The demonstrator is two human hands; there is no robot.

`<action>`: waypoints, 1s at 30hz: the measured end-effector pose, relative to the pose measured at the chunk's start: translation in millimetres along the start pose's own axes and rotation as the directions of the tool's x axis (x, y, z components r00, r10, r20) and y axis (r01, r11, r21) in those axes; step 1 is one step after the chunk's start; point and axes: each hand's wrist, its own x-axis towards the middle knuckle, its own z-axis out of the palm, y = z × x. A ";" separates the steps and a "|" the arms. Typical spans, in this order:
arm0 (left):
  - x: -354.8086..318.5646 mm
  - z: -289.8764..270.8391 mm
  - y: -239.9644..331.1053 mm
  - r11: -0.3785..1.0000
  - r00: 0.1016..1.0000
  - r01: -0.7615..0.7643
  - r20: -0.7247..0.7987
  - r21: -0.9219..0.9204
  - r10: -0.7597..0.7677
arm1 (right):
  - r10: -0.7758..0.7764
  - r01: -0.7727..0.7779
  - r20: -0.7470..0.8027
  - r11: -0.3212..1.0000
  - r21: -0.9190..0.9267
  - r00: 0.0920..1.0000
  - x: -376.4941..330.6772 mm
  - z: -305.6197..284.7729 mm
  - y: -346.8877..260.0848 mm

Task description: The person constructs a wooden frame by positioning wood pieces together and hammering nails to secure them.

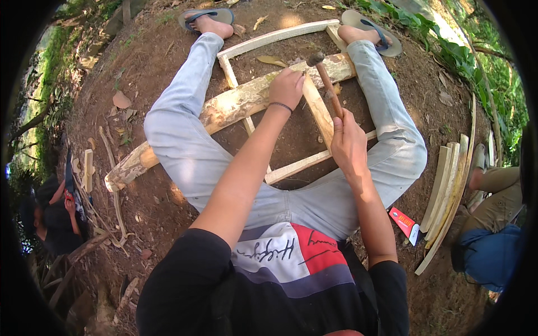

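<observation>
My right hand [348, 143] is closed round the wooden handle of a hammer [329, 89]. The hammer's dark head is raised a little above a log, just right of my left hand. My left hand [286, 88] is closed in a pinch at the upper end of a pale wooden slat [318, 109]. A small dark tip, which looks like a nail, shows at its fingertips. That slat belongs to a frame of pale wooden strips [280, 37] between my legs. The barked log [241, 101] lies slantwise beneath it, under my left leg.
Several long pale wooden strips [448, 187] lie on the soil at right, near a red and white card [404, 225]. Another person [493, 224] sits beyond them. At far left is a person in dark clothes [53, 218]. A short wood piece [88, 170] and thin branches lie nearby.
</observation>
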 end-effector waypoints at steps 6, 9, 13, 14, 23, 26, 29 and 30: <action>1.2 -2.3 4.0 0.999 0.999 0.031 0.025 -0.026 -0.030 | 0.018 -0.017 0.018 0.998 -0.058 1.000 2.1 8.0 1.0; 2.4 -2.1 5.5 1.000 1.000 0.019 0.014 -0.008 -0.019 | -0.009 0.008 -0.008 0.996 -0.088 1.000 0.5 11.7 2.7; 2.6 -2.3 3.6 0.999 0.999 0.024 0.043 0.040 -0.026 | -0.022 0.020 -0.061 0.999 -0.041 0.998 -1.7 8.0 -7.5; 2.6 -2.7 3.8 0.999 0.999 0.029 0.042 0.026 -0.030 | -0.008 0.005 -0.054 0.999 -0.053 0.998 -0.6 6.7 -8.6; 3.5 -1.6 3.3 0.999 0.999 0.013 0.046 0.035 -0.014 | -0.012 0.008 -0.024 0.986 -0.168 1.000 2.4 10.8 -6.9; 4.1 -2.9 4.8 0.998 0.995 0.038 0.087 0.045 -0.042 | -0.018 0.017 -0.004 0.977 -0.211 1.000 2.5 15.0 -1.0; 5.7 -3.1 4.9 0.999 0.996 0.021 0.088 0.049 -0.025 | -0.197 0.190 -0.204 0.980 -0.055 0.959 -3.4 10.3 -8.5; 4.2 -3.4 4.7 0.999 0.997 0.007 0.076 0.043 -0.010 | -0.153 0.141 -0.136 0.985 -0.097 0.979 -3.8 13.4 -5.8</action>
